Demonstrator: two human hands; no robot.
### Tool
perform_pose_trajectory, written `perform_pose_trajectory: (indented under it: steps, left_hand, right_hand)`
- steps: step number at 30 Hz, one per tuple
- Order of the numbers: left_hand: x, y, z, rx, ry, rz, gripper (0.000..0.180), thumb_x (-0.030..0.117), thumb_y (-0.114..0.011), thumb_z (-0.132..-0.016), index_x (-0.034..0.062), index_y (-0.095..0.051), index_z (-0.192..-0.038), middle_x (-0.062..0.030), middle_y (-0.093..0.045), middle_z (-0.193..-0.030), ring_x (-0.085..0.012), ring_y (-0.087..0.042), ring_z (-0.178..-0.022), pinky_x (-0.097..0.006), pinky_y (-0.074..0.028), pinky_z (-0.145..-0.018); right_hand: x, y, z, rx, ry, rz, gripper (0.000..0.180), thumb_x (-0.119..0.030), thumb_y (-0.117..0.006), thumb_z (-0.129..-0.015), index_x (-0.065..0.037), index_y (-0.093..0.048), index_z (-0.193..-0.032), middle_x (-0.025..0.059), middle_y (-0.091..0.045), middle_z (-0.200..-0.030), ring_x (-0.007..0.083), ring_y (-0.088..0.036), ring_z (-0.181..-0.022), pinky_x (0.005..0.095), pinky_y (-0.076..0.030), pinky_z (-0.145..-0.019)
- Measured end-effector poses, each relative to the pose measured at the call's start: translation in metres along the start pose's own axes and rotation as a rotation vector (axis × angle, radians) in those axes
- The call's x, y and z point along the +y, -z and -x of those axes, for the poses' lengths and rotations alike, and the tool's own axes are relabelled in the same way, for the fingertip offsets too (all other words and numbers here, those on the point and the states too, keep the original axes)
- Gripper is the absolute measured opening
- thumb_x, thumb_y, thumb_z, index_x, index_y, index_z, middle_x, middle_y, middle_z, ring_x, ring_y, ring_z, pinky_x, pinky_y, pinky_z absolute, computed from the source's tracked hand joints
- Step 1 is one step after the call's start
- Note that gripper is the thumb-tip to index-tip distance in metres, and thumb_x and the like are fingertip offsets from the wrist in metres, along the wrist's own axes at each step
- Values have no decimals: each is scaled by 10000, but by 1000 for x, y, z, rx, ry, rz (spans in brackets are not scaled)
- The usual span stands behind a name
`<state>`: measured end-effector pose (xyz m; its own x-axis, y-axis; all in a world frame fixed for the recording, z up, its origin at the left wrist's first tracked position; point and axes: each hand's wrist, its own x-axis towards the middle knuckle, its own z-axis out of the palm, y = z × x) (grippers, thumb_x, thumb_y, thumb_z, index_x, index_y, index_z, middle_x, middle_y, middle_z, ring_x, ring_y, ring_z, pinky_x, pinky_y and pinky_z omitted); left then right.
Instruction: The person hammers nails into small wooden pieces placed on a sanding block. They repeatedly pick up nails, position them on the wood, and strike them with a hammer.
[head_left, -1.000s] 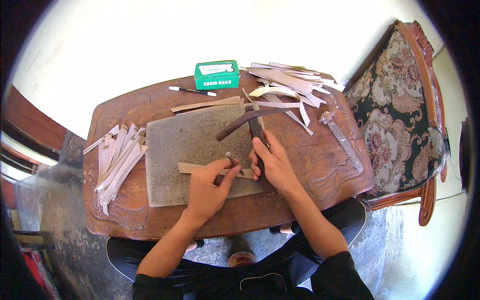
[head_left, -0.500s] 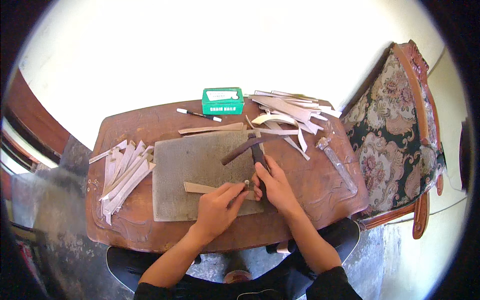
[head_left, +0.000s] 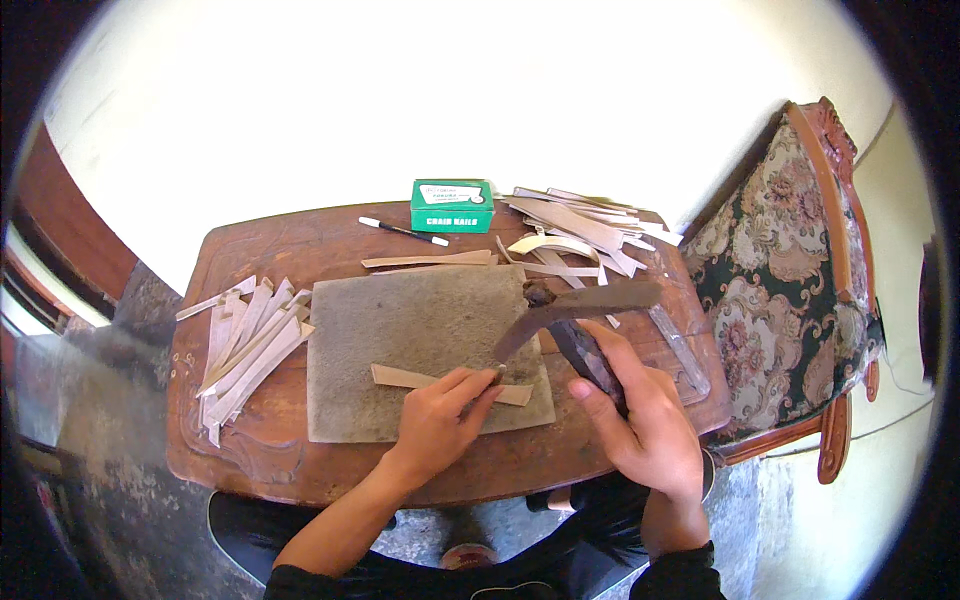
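Note:
My right hand is wrapped round the dark handle of a hammer, which is raised over the right side of a grey slab. The long, narrow hammer head is curved and looks worn. A tan strip, leather-like and wider at one end, lies across the slab. At the strip's right part, my left hand pinches a small metal peg between thumb and fingers. Most of the peg is covered by the fingertips, so its exact kind cannot be made out.
Similar strips lie in a pile at left and another at back right. A green box and a marker pen are at the back. A clear-handled tool lies at right, beside a floral chair. Everything rests on a carved wooden table.
My right hand has lifted away from my left, rightward and up, bringing the hammer closer to the camera. My left hand keeps its pinch at nearly the same place on the strip.

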<state>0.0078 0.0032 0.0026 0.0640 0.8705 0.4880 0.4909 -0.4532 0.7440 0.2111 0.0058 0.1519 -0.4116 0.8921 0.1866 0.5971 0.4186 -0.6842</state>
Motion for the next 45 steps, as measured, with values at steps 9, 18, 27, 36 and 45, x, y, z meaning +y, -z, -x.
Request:
perform_pose_trajectory:
  steps: [9, 18, 27, 36, 45]
  left_hand:
    - [-1, 1, 2, -21, 28, -1, 168, 106, -736, -896, 35, -717, -1047, -115, -716, -935, -292, -692, -714, -365, -534, -603]
    - [-1, 0, 3, -9, 10, -6, 167, 72, -754, -883, 4, -722, -1032, -129, -722, -934, -261, -692, -695, -341, -523, -583]
    - [0, 0, 1, -13, 16, -11, 169, 72, -759, -880, 3, -717, -1028, -132, -722, -930, -255, -684, -682, -337, -524, -576]
    - [0, -1, 3, 4, 25, 13, 139, 44, -756, -875, 7, -722, -1004, -126, -726, -924, -219, -673, -650, -322, -508, -556]
    - [-2, 3, -2, -15, 170, 80, 134, 68, -740, -891, 7, -724, -1009, -101, -728, -892, -140, -621, -586, -282, -470, -536]
  right_hand:
    - [-7, 2, 9, -26, 57, 139, 497, -150, -692, -946, 37, -494, -1361, 277, -687, -1001, 473, -681, -913, 496, -543, -750]
    - [-7, 3, 6, 16, 52, 57, 452, -157, -688, -952, 2, -512, -1337, 259, -684, -953, 465, -682, -887, 491, -530, -725]
    - [6, -3, 5, -17, 73, 62, 477, -152, -682, -955, 4, -501, -1368, 273, -681, -992, 473, -676, -903, 492, -535, -744]
    - [7, -7, 4, -11, 65, 3, 464, -133, -652, -969, -28, -471, -1383, 272, -675, -989, 494, -659, -908, 497, -529, -739]
    - [64, -74, -29, 66, -292, -857, 360, -267, -499, -1081, -37, -454, -1354, 13, -514, -733, 107, -512, -550, 270, -417, -502]
